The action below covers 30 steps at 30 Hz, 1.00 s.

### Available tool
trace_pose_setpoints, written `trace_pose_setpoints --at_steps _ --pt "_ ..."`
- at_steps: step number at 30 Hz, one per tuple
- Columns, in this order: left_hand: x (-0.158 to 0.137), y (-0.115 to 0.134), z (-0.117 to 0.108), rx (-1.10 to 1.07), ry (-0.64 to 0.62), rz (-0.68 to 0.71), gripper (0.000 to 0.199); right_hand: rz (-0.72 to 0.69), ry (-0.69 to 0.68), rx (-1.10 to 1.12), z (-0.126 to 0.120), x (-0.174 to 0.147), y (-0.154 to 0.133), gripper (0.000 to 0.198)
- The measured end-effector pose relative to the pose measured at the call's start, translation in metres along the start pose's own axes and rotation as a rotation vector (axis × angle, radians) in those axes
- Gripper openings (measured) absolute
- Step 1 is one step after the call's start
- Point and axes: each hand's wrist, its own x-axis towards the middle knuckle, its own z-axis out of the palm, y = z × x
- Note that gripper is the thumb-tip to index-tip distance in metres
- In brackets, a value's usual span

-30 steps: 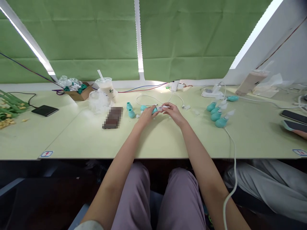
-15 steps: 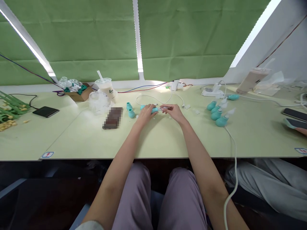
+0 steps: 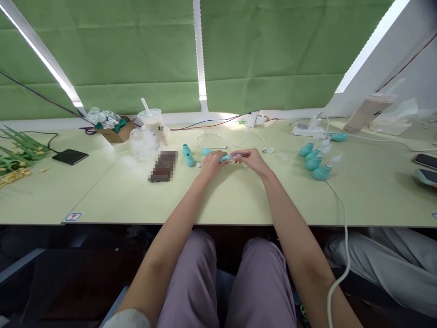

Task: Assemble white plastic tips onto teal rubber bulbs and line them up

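Observation:
My left hand [image 3: 211, 166] is wrapped round a teal rubber bulb [image 3: 224, 158], its neck pointing right. At that neck, my right hand [image 3: 253, 161] pinches a clear nozzle [image 3: 236, 157]; its fingers partly hide the joint, and I cannot tell how far the nozzle sits in. Another teal bulb [image 3: 206, 151] lies just behind my left hand. Two more bulbs without nozzles, one of them the nearer bulb [image 3: 190, 159], stand to the left. Small clear pieces [image 3: 270, 151] lie to the right of my right hand. Farther right, several teal bulbs [image 3: 321, 172] carry clear nozzles.
A phone-like, pixelated dark object [image 3: 164, 166] lies left of my hands. Behind it are a plastic bag [image 3: 143, 142], a drink cup [image 3: 153, 122] and a cardboard box [image 3: 118, 133]. A white cable [image 3: 345, 237] hangs over the table's front edge. A power strip [image 3: 309, 130] sits at the back.
The whole view has shifted slightly, so things appear a little farther right. Both hands keep hold of the bulb and nozzle, with only slight finger movement.

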Motion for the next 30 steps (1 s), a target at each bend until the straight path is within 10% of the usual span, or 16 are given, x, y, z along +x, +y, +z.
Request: trace_pose_setpoints --at_steps 22,30 --pt "-0.003 0.01 0.004 0.081 -0.065 -0.046 0.031 0.012 -0.058 -0.002 -0.001 0.0 0.006 0.032" --pt "0.006 0.013 0.005 -0.345 0.156 -0.099 0.034 -0.073 0.11 0.062 0.001 0.0 -0.016 0.071"
